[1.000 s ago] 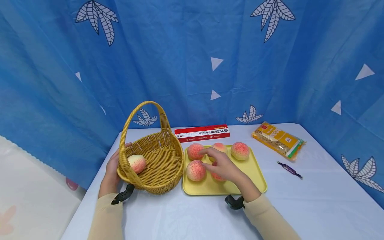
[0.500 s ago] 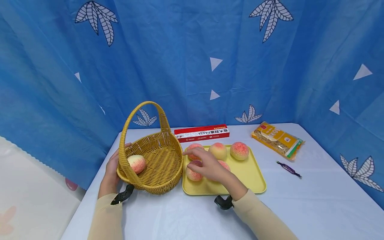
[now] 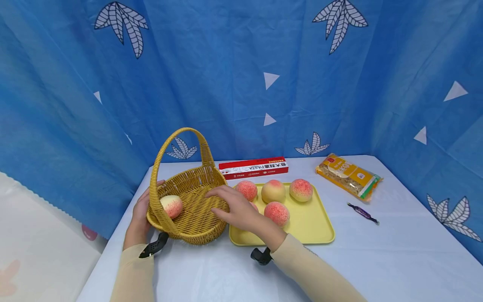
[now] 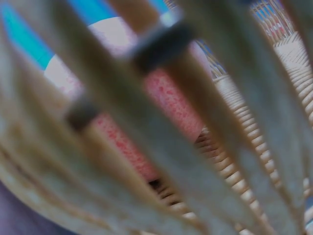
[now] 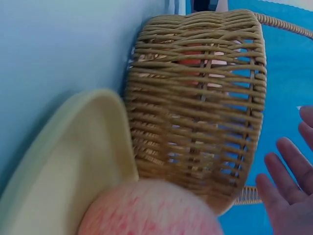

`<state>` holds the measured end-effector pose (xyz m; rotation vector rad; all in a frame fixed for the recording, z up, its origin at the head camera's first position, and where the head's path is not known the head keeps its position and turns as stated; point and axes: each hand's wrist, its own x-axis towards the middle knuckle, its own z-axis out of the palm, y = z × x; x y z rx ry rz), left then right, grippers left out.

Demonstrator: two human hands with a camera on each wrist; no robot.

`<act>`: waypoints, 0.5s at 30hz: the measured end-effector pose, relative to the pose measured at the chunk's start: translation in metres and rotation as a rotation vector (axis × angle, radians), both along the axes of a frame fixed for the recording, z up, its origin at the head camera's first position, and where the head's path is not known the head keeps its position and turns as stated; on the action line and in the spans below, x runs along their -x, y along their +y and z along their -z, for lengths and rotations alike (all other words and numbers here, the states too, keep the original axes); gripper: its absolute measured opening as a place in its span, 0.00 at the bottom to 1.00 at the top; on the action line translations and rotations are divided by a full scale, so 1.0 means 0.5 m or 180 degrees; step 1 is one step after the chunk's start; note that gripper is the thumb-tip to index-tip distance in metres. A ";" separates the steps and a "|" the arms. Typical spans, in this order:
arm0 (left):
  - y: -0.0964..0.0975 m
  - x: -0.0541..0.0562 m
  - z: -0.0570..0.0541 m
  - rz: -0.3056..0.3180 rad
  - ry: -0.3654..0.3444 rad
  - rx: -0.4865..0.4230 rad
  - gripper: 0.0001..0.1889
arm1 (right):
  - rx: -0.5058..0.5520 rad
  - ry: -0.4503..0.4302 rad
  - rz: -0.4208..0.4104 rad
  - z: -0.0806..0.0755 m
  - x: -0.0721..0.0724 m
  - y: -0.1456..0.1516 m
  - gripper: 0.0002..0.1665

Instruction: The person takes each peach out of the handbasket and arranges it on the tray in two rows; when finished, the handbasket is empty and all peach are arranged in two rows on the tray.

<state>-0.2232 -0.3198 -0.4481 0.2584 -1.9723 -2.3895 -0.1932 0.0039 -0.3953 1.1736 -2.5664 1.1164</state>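
Note:
A brown wicker basket [image 3: 203, 209] with a tall handle stands on the left; inside it lies one pale, red-speckled peach [image 3: 171, 206]. My left hand [image 3: 141, 212] rests along the basket's outer left side, its fingers partly hidden. In the left wrist view, blurred weave covers much of the same peach [image 4: 171, 98]. My right hand [image 3: 239, 209] hovers over the basket's right rim, fingers extended and nothing in them. Several peaches [image 3: 277, 214] lie on a yellow tray [image 3: 313, 228]; one is mostly behind my right hand. The right wrist view shows a peach [image 5: 151, 210] close up.
Behind the tray lies a red and white pasta box [image 3: 253, 168]. An orange bag of noodles [image 3: 349, 176] and a purple wrapped candy [image 3: 363, 213] lie at the right on the white tablecloth [image 3: 377, 260]. A blue curtain [image 3: 234, 84] hangs behind.
My right hand has moved left from above the peaches on the tray to the basket's right rim, still with nothing in it. My left hand and the basket have stayed in place.

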 end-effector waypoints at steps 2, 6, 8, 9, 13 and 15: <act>-0.001 0.000 0.001 0.0007 0.0010 -0.0010 0.24 | -0.0058 -0.0041 -0.0012 -0.002 0.004 -0.014 0.22; 0.000 -0.002 -0.001 0.0041 0.0020 -0.0001 0.25 | -0.0149 -0.0083 -0.0114 -0.006 0.011 -0.038 0.24; 0.001 -0.004 -0.001 0.0035 0.0029 -0.0015 0.25 | -0.0201 -0.0138 -0.0189 -0.011 0.012 -0.051 0.26; 0.001 -0.004 -0.002 0.0033 0.0028 -0.0012 0.25 | -0.0232 -0.0182 -0.0217 -0.013 0.013 -0.057 0.27; 0.000 -0.005 0.000 0.0022 0.0021 0.0005 0.25 | -0.0327 -0.0345 -0.0263 -0.014 0.018 -0.083 0.30; -0.001 -0.004 0.000 0.0033 0.0012 0.0012 0.25 | -0.0343 -0.0394 -0.0269 -0.010 0.021 -0.095 0.31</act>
